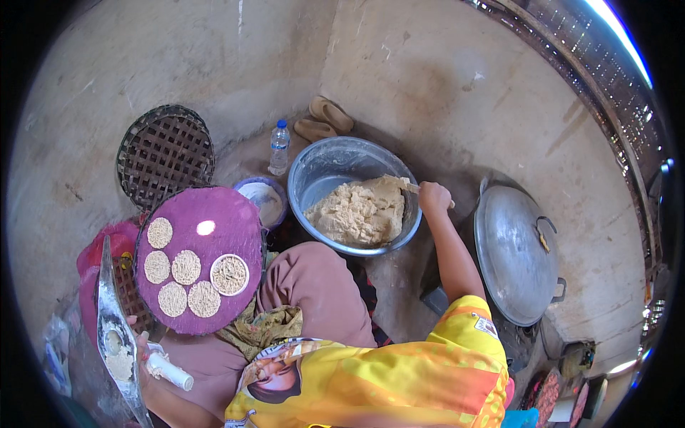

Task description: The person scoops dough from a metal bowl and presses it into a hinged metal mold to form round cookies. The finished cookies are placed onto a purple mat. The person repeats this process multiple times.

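My right hand (434, 198) grips the handle of a spatula or flat spoon (398, 183). Its blade is stuck in a mass of pale, crumbly dough (356, 211), inside a wide metal basin (299, 176). At lower left, my left hand (143, 348) holds a long metal dough press (108, 289) with tapered ends, which hides part of the fingers. Dough sits at the press's middle opening. A white cylindrical plunger (172, 370), smeared with dough, lies against that hand. Close by is a round purple cloth-covered tray (214, 214) bearing several flat discs of dough strands (186, 267) and a ring-shaped mould (247, 275) filled with strands.
A purple-rimmed bowl of white powder (262, 198) and a water bottle (279, 150) stand behind the tray. A woven bamboo tray (166, 155) leans on the wall. Sandals (321, 120) lie behind the basin. A large lidded metal pot (514, 257) stands at right.
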The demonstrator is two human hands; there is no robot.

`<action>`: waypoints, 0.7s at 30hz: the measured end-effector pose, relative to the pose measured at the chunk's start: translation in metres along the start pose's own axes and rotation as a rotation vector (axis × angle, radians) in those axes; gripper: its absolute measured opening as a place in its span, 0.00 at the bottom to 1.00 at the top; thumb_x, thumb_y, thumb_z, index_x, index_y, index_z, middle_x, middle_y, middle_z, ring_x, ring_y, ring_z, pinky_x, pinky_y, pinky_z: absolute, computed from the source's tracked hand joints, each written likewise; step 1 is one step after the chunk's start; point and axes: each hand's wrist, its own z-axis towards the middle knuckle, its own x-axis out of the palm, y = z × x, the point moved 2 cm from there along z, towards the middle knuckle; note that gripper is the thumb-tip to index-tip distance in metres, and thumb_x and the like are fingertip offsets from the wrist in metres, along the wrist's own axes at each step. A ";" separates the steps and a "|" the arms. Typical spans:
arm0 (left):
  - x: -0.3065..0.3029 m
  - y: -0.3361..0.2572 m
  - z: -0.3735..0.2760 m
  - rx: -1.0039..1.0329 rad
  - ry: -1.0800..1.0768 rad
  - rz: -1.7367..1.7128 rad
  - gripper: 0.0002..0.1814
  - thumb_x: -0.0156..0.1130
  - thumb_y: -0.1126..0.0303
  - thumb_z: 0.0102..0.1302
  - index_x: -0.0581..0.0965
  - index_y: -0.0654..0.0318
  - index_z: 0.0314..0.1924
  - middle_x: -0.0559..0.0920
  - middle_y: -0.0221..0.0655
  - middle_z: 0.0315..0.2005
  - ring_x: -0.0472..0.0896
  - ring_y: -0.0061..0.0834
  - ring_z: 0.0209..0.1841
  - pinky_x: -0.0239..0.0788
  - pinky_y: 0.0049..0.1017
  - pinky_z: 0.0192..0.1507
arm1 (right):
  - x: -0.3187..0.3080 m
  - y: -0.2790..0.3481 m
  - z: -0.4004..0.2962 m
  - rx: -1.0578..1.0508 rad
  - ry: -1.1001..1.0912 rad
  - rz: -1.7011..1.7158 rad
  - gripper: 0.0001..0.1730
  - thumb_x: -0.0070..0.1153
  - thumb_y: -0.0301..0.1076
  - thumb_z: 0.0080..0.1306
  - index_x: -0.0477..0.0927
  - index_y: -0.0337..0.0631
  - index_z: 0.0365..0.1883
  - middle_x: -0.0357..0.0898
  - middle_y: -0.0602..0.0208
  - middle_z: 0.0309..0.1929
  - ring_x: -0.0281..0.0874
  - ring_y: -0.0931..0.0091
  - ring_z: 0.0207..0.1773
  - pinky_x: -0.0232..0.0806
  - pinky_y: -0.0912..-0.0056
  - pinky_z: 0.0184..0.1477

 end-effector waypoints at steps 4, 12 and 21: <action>0.005 0.013 0.005 -0.062 -0.048 0.012 0.15 0.57 0.74 0.54 0.72 0.63 0.44 0.78 0.30 0.34 0.72 0.14 0.22 0.64 0.15 0.20 | 0.043 0.014 0.045 -0.094 0.000 -0.181 0.11 0.47 0.33 0.57 0.83 0.46 0.27 0.81 0.63 0.30 0.81 0.68 0.36 0.70 0.66 0.33; 0.016 0.022 0.026 -0.161 -0.122 0.083 0.14 0.55 0.71 0.56 0.73 0.63 0.44 0.78 0.31 0.33 0.72 0.15 0.22 0.65 0.17 0.21 | 0.127 0.060 0.097 -0.427 -0.004 -0.399 0.09 0.49 0.34 0.55 0.83 0.51 0.25 0.82 0.67 0.28 0.80 0.70 0.33 0.63 0.66 0.32; 0.024 0.030 0.040 -0.225 -0.159 0.107 0.14 0.54 0.68 0.57 0.73 0.63 0.44 0.78 0.31 0.33 0.73 0.17 0.22 0.66 0.18 0.22 | 0.131 0.082 0.095 -0.467 0.090 -0.234 0.10 0.49 0.33 0.53 0.83 0.48 0.24 0.81 0.64 0.27 0.80 0.69 0.33 0.68 0.65 0.35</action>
